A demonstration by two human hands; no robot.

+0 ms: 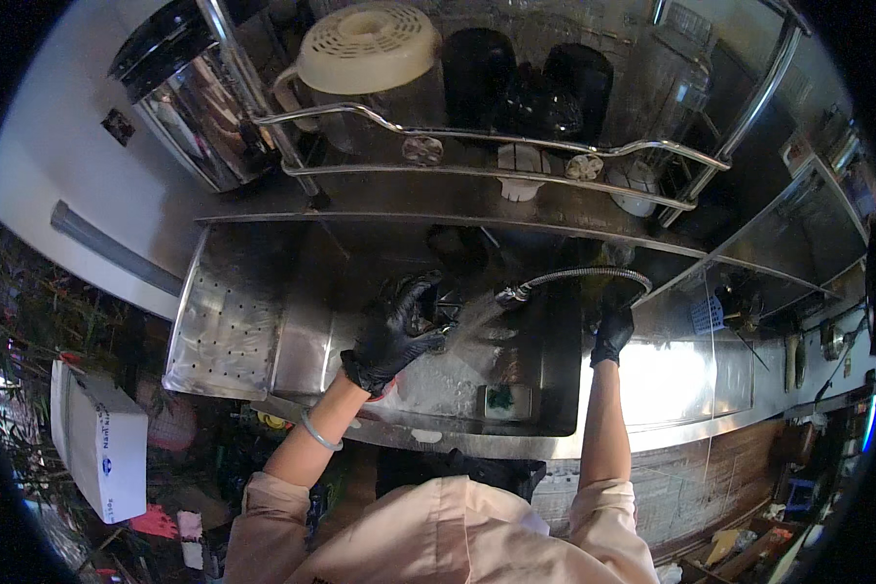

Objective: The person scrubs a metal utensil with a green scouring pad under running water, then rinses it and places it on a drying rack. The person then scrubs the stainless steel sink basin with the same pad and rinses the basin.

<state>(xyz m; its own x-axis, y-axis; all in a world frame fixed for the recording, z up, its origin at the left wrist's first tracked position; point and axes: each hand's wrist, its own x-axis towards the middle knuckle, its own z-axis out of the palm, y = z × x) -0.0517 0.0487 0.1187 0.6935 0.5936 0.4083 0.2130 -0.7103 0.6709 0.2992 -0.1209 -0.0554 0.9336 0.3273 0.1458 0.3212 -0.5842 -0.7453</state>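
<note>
Water sprays from a faucet head (pixel 512 294) on a flexible metal hose (pixel 591 271) down into a steel sink (pixel 562 394). My left hand (pixel 401 332), in a black glove, is curled around a dark, shiny item beside the spray; what it is cannot be made out. My right hand (pixel 613 332), also gloved in black, is at the sink's right side under the hose's bend; its fingers are dark and partly hidden, so its hold is unclear. A pale rectangular tray (pixel 525 404) with a green scouring pad (pixel 499 396) lies in the sink near the front edge.
Above the sink, a chrome-railed shelf (pixel 438 172) holds a pitcher with a perforated cream lid (pixel 369 47), black containers (pixel 479 77) and clear vessels. A perforated steel drainboard (pixel 223 332) is on the left. A blue plastic basket (pixel 707 314) stands right. A white box (pixel 106 445) is lower left.
</note>
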